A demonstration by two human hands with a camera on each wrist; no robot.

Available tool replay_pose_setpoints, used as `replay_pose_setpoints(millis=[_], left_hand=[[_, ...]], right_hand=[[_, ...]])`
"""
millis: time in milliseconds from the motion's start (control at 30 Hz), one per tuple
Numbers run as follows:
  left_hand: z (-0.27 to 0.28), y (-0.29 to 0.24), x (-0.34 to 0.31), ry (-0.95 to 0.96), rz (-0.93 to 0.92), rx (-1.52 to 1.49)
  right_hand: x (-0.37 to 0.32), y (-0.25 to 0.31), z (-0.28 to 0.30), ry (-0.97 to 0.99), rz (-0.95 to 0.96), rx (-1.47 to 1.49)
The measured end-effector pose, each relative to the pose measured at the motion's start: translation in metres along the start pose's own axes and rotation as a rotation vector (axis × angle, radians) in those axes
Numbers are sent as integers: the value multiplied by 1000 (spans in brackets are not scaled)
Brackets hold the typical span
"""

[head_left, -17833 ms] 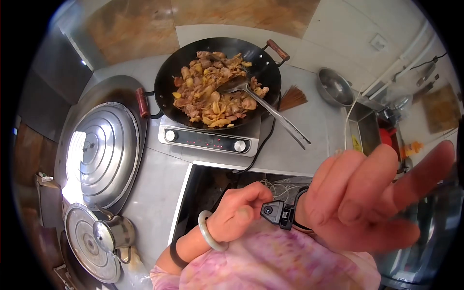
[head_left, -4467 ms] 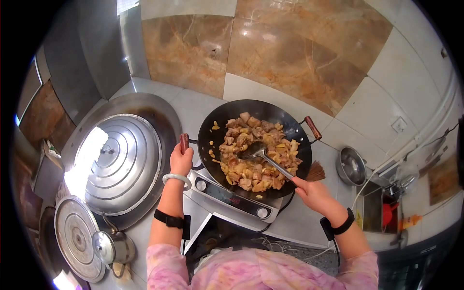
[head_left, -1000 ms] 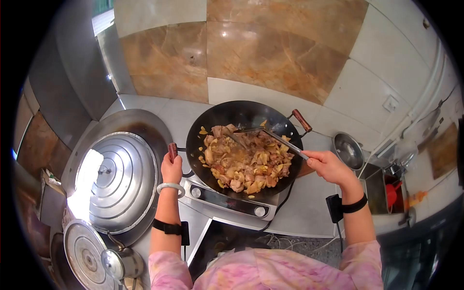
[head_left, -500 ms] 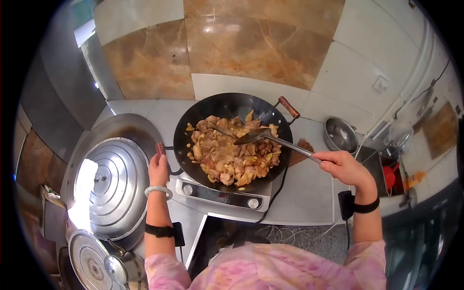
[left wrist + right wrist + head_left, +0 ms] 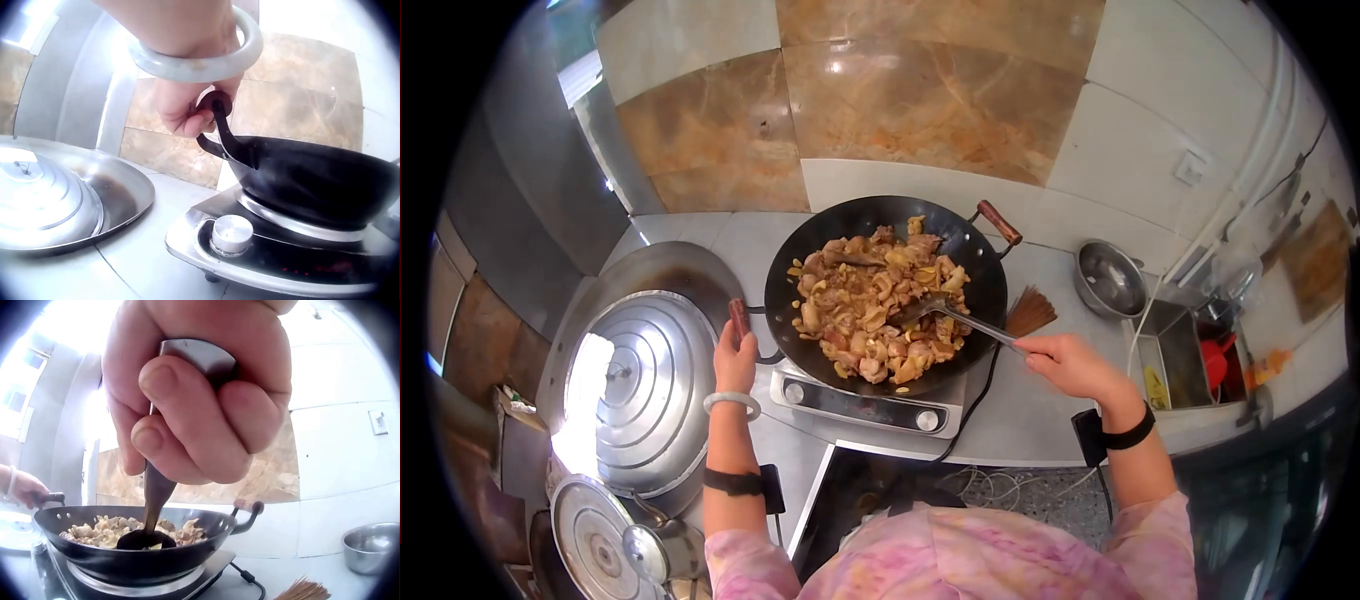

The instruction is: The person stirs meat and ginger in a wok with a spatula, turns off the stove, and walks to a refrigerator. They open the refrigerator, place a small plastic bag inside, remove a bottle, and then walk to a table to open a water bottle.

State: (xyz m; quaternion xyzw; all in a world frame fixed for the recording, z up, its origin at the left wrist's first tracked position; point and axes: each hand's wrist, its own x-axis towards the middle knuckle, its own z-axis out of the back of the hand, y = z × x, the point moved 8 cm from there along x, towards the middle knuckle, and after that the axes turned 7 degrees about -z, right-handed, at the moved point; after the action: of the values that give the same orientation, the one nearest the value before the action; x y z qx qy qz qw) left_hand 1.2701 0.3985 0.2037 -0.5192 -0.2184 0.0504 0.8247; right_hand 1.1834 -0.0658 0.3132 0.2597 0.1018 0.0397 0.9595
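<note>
A black wok (image 5: 790, 345) sits on an induction cooker (image 5: 865, 408), filled with browned meat chunks and yellowish slices (image 5: 865, 310). My left hand (image 5: 734, 362) grips the wok's left wooden handle (image 5: 740, 318); the left wrist view shows the fingers (image 5: 199, 124) curled round it. My right hand (image 5: 1078, 368) holds a metal wok spatula (image 5: 978, 324) by its handle. In the right wrist view the fingers (image 5: 187, 419) wrap the grip, and the spatula's head (image 5: 147, 540) is down among the meat. Part of that head is hidden by food.
Left of the wok, a domed metal lid (image 5: 650, 390) covers a large pan (image 5: 690, 262). A flat lid (image 5: 590, 540) and a metal pot (image 5: 670, 552) stand nearer. On the right are a brush (image 5: 1032, 310), a steel bowl (image 5: 1110, 278) and a sink (image 5: 1170, 345).
Over the last half second the spatula has gone from above the food down into its right side, my right hand lowering slightly. The left hand keeps its hold on the wok handle.
</note>
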Motion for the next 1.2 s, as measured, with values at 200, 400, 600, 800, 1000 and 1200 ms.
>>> replay_pose_setpoints(millis=[200,400,600,800,1000,1200], left_hand=[[-1,5,0,18,20,67],[9,-7,-26,-29,249,-115],[42,37,-99,-225,146,-151],[26,69,-171,-170,214,151],[-9,9,-139,-131,-52,369],[-35,-18,-114,-78,-372,659]], right_hand=[[-13,12,16,18,14,98],[8,-2,-28,-12,104,271],[-17,-49,-24,11,-99,677],[-25,-84,-68,-97,-163,930],[-27,-101,-90,-148,-188,936],[-27,-103,-101,-151,-232,996]])
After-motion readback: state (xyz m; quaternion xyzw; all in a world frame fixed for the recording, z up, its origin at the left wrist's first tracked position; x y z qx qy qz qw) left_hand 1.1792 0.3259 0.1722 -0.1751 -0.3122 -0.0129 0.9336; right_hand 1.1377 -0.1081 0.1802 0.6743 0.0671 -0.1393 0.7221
